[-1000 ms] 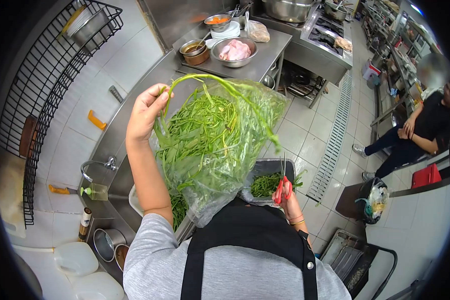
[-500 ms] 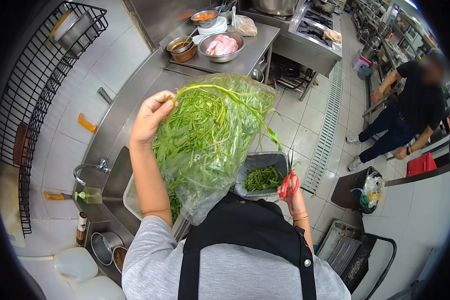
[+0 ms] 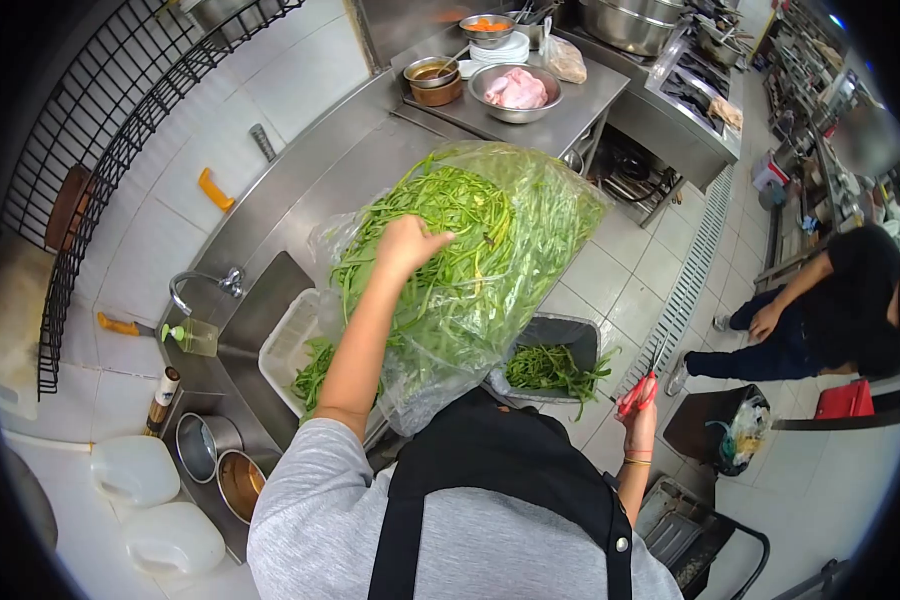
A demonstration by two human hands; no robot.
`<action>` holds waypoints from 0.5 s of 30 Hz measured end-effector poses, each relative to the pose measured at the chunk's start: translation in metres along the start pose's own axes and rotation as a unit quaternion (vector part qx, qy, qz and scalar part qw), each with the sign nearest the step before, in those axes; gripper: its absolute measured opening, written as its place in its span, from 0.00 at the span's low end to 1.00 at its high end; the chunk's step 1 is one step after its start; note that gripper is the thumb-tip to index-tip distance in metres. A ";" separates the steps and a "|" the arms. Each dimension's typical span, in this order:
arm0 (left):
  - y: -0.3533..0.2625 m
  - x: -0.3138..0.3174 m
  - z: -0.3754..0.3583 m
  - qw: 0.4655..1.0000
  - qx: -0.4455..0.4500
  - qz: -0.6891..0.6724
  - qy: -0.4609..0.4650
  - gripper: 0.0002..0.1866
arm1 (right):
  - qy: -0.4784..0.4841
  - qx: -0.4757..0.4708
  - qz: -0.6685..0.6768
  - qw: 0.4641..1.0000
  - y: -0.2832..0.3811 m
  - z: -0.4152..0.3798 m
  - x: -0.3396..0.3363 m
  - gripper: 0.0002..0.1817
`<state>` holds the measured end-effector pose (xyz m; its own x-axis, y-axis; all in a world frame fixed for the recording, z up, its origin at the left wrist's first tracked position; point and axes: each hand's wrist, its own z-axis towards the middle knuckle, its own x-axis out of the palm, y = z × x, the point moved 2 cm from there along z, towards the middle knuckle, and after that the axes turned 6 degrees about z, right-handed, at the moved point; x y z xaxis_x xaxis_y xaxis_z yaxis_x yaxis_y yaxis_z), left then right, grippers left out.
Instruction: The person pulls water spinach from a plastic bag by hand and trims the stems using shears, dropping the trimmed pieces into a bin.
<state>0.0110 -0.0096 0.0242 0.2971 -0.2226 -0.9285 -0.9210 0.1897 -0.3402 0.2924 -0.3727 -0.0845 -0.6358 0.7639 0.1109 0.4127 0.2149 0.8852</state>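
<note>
My left hand (image 3: 410, 246) is over a large clear plastic bag (image 3: 425, 375) packed with long leafy green stems (image 3: 450, 205). Its thumb points right, while the other fingers are turned down toward the stems and mostly hidden, so their grip cannot be made out. Red-handled scissors (image 3: 638, 396) are in my right hand (image 3: 640, 420), blades pointing up and away. Left of that hand stands a grey bin (image 3: 562, 328) with cut greens (image 3: 550, 368) inside, some hanging over its right rim. A white basket (image 3: 275, 350) with more greens sits partly under the bag.
Beside the bag is a metal sink (image 3: 260, 305) with a tap (image 3: 205, 285). Raw meat lies in a steel bowl (image 3: 515, 110) on the back counter. At right, a person in dark clothes (image 3: 840, 310) stands near a black trash bin (image 3: 705, 420).
My left hand has moved from the bag's upper left edge down over the stems, and the long stem it held is gone from it. The scissors have shifted right and lower. The other person has bent forward.
</note>
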 end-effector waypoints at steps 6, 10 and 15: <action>0.040 0.062 0.008 0.982 0.056 -0.151 -0.098 0.17 | 0.083 -0.011 -0.037 0.996 0.000 -0.001 0.033 0.31; 0.029 0.022 -0.015 0.950 0.110 -0.289 -0.035 0.15 | 0.164 -0.018 -0.031 0.986 0.005 -0.015 0.065 0.30; 0.011 -0.015 -0.035 0.891 0.092 -0.435 0.091 0.09 | 0.281 -0.030 -0.029 0.959 0.006 -0.022 0.090 0.31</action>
<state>-0.0123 -0.0382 0.0395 0.8168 -0.5109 -0.2680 -0.3008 0.0193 -0.9535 0.2236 -0.3159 -0.0593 -0.9146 0.2991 0.2722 0.3389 0.1995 0.9194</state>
